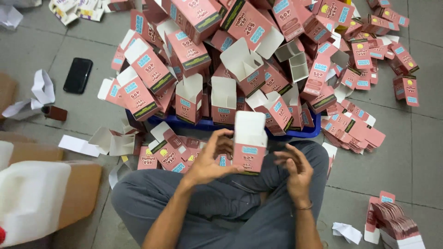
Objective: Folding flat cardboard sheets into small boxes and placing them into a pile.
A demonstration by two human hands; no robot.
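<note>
In the head view, just below the middle of the frame, the left hand [210, 159] holds a small pink box [249, 143] upright over the crossed legs in grey trousers [221, 207]. Its fingers curl round the box's left side and lower edge, closed on it. The box's white top flap stands open.

The box looks like thin printed card: very light, hollow, stiff along its folded edges but likely to dent or buckle if squeezed across a flat face. The printed faces look smooth and may be a little slippery. It seems best held by the corners and side edges, with light pressure, as the left hand has it now.

The right hand [295, 170] is just beside the box at centre right, apart from it, fingers loosely spread and half curled, holding nothing. A thin bracelet shows at that wrist. Both forearms come up from the bottom edge, elbows low.

Above, across the upper middle, a big heap of boxes [221, 60] spills over a blue tray [304, 131]. Flat unfolded boxes [350, 131] lie at centre right, and another stack [392, 219] at lower right. A black phone [77, 75] lies upper left, a white jug [32, 198] lower left.
</note>
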